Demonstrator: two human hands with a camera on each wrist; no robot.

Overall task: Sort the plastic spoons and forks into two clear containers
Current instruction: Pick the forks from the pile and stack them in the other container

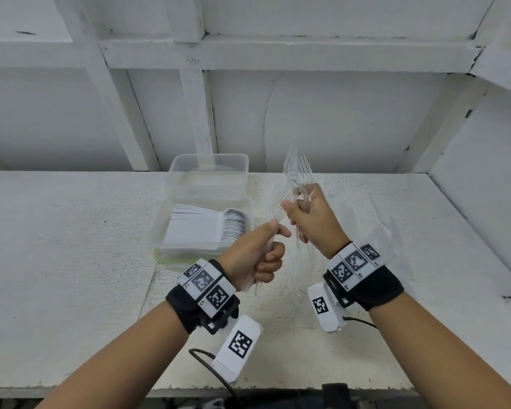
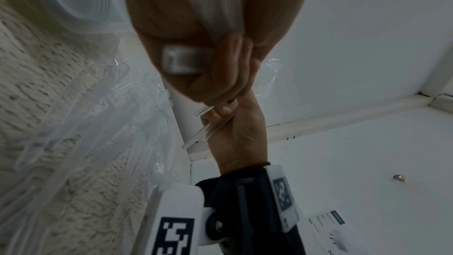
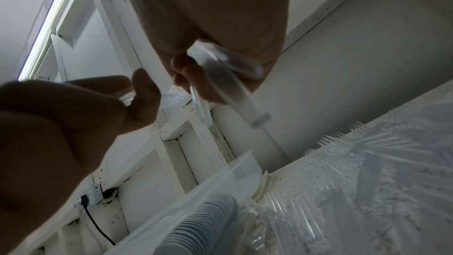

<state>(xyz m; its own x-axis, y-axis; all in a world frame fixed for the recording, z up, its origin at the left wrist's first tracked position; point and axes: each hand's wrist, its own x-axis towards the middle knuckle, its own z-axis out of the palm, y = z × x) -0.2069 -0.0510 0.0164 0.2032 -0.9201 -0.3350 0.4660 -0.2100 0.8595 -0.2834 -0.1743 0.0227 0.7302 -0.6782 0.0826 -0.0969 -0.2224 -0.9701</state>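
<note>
A white table (image 1: 71, 261) is seen, with two clear containers left of centre. The near container (image 1: 160, 231) holds a tidy row of white spoons (image 1: 219, 224) lying on their sides, bowls to the right. The far container (image 1: 210, 172) is set just behind it, and nothing can be made out inside. To the right of both, a loose heap of clear forks (image 3: 367, 162) is spread over the table, hard to trace in the head view but plain in the right wrist view, tines mostly pointing to the far side.

Above the table, right of the near container, both hands are raised and close together. A bunch of clear forks (image 1: 297, 169) is gripped in the curled right hand (image 1: 313, 219), long axis nearly upright, tines up and leaning toward the far container, which lies to the far left of the fingers. More clear pieces (image 1: 255, 278) are clasped in the left hand (image 1: 254, 255), fingers wrapped round them, handle ends poking down past the wrist; whether these are forks cannot be told. The far container is judged the likely target, and the left hand is nearer to it.
</note>
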